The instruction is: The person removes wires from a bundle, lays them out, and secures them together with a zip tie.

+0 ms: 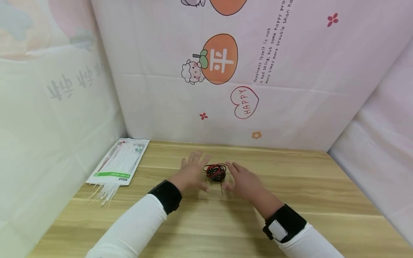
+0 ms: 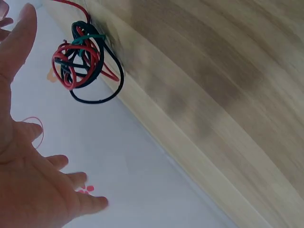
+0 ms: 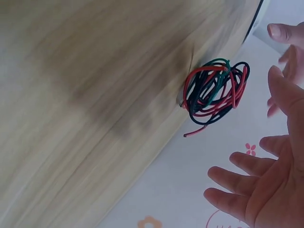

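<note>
Two white sleeves with black wrist bands reach out over the wooden desk (image 1: 290,179). The left hand (image 1: 191,172) has its fingers spread wide and holds nothing. The right hand (image 1: 243,180) is spread wide too, and it also holds nothing. Between the two hands, on the desk, lies a small bundle of wires (image 1: 216,172). It is a tangle of red, black and a bit of green wire. The hands are just beside it, one on each side, and I cannot tell if a finger touches it. In the wrist views the hands are cut off at the edge.

Farther off on the left lies a flat clear bag (image 1: 120,162) with thin white strips in it. Some strips stick out of the near end. The bag has a green band with tiny writing, too small to read.

Behind the desk hangs a pale cloth (image 1: 306,107). It shows an orange fruit, a little sheep, a heart that says "HAPPY", and lines starting "Happiness itself is not a bad thing". The top of the writing is cut off.
</note>
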Demonstrator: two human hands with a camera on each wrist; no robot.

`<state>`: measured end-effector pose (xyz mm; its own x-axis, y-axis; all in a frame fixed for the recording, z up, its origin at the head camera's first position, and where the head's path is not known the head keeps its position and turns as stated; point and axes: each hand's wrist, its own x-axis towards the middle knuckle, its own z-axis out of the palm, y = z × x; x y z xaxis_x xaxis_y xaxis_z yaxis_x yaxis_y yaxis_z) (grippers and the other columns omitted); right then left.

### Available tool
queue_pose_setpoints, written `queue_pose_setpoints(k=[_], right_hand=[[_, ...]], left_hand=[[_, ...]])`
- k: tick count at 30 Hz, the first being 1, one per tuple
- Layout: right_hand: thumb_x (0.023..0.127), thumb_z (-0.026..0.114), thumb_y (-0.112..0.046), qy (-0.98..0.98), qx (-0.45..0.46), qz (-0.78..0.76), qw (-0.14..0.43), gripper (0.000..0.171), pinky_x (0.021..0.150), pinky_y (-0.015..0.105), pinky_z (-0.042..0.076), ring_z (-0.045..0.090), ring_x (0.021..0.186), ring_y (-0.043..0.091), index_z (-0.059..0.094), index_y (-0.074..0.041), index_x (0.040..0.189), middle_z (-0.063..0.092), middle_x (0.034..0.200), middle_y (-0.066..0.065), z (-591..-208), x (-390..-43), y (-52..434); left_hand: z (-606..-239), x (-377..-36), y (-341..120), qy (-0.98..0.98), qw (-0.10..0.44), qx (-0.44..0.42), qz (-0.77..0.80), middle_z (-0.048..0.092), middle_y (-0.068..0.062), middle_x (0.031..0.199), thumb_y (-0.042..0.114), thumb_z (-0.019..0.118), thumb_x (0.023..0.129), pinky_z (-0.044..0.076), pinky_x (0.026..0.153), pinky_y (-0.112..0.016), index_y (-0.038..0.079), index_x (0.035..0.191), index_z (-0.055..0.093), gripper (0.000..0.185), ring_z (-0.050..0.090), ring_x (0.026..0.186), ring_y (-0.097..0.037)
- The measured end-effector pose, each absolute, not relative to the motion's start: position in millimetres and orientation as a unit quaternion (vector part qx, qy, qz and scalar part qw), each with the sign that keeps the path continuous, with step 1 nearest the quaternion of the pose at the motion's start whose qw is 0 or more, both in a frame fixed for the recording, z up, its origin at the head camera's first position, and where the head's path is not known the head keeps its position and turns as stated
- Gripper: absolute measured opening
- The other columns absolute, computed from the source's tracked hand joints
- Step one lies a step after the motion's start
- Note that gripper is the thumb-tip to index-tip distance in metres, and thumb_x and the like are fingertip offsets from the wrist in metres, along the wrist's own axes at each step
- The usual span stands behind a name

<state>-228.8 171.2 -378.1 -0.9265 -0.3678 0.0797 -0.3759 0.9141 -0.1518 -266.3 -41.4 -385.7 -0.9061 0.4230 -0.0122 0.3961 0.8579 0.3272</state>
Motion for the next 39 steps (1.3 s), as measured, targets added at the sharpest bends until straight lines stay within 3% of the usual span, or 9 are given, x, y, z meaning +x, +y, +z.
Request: queue_pose_setpoints(k=[7,14,19,23,30,33,35,39], right_hand=[[0.089,0.068,-0.042,-0.978,0.190,0.070,0.043,0.071,0.082,0.052,0.051,0.058,0.111,0.040,0.041,-0.004,0.143,0.052,0.134,0.022,-384.0,-226.4,165.4],[0.088,0.069,-0.040,-0.981,0.179,0.061,0.051,0.047,0.069,0.043,0.053,0.064,0.087,0.029,0.059,-0.003,0.115,0.062,0.104,0.014,-387.6,-226.4,158.2],[0.089,0.068,-0.039,-0.981,0.177,0.059,0.042,0.043,0.070,0.041,0.054,0.065,0.088,0.027,0.062,-0.004,0.112,0.064,0.106,0.012,-397.7,-231.4,156.9],[0.089,0.068,-0.039,-0.984,0.166,0.066,0.028,0.036,0.069,0.041,0.053,0.065,0.088,0.025,0.065,-0.009,0.107,0.067,0.103,0.008,-406.3,-235.8,154.9],[0.090,0.068,-0.033,-0.985,0.165,0.058,0.012,0.021,0.062,0.037,0.051,0.064,0.072,0.015,0.070,-0.014,0.098,0.069,0.087,0.000,-413.8,-238.4,153.0],[0.091,0.067,-0.022,-0.982,0.177,0.054,0.023,0.010,0.058,0.034,0.048,0.056,0.062,0.011,0.068,-0.014,0.084,0.063,0.073,-0.003,-414.2,-238.9,153.8],[0.090,0.065,-0.014,-0.981,0.185,0.057,0.027,0.016,0.055,0.032,0.043,0.048,0.057,0.011,0.063,-0.012,0.074,0.055,0.064,-0.003,-414.0,-239.9,154.4],[0.087,0.065,-0.006,-0.980,0.190,0.057,0.028,0.016,0.056,0.033,0.044,0.048,0.058,0.011,0.060,-0.012,0.073,0.053,0.063,-0.003,-413.6,-241.6,157.5]], left_hand=[[-386.0,-269.2,-27.6,0.953,0.048,0.260,0.151,0.008,-0.013,0.161,0.041,0.090,0.062,0.010,0.114,-0.058,0.023,0.156,0.016,0.120,0.002,0.147,-0.035],[-389.9,-275.8,-23.0,0.939,0.052,0.299,0.163,0.021,-0.009,0.158,0.038,0.090,0.063,0.017,0.112,-0.059,0.019,0.154,0.024,0.114,0.014,0.147,-0.028],[-396.2,-278.5,-22.4,0.937,0.069,0.298,0.170,0.027,-0.007,0.157,0.033,0.089,0.067,0.019,0.112,-0.058,0.020,0.153,0.027,0.108,0.021,0.145,-0.026],[-399.8,-279.4,-21.0,0.936,0.078,0.296,0.172,0.031,-0.006,0.155,0.027,0.088,0.070,0.026,0.113,-0.048,0.020,0.152,0.030,0.101,0.027,0.142,-0.027],[-401.8,-281.3,-15.8,0.935,0.073,0.304,0.167,0.035,-0.009,0.152,0.023,0.085,0.075,0.034,0.109,-0.043,0.019,0.150,0.036,0.089,0.033,0.138,-0.030],[-402.5,-281.2,-13.2,0.940,0.070,0.297,0.151,0.034,-0.010,0.152,0.028,0.083,0.077,0.034,0.109,-0.044,0.019,0.148,0.040,0.083,0.032,0.139,-0.030],[-402.4,-280.5,-11.7,0.945,0.065,0.290,0.138,0.031,-0.010,0.153,0.033,0.082,0.078,0.030,0.110,-0.047,0.018,0.145,0.043,0.079,0.027,0.141,-0.031],[-402.5,-279.4,-6.1,0.950,0.039,0.291,0.105,0.021,-0.009,0.158,0.040,0.083,0.075,0.018,0.113,-0.055,0.016,0.139,0.049,0.077,0.015,0.145,-0.031]])
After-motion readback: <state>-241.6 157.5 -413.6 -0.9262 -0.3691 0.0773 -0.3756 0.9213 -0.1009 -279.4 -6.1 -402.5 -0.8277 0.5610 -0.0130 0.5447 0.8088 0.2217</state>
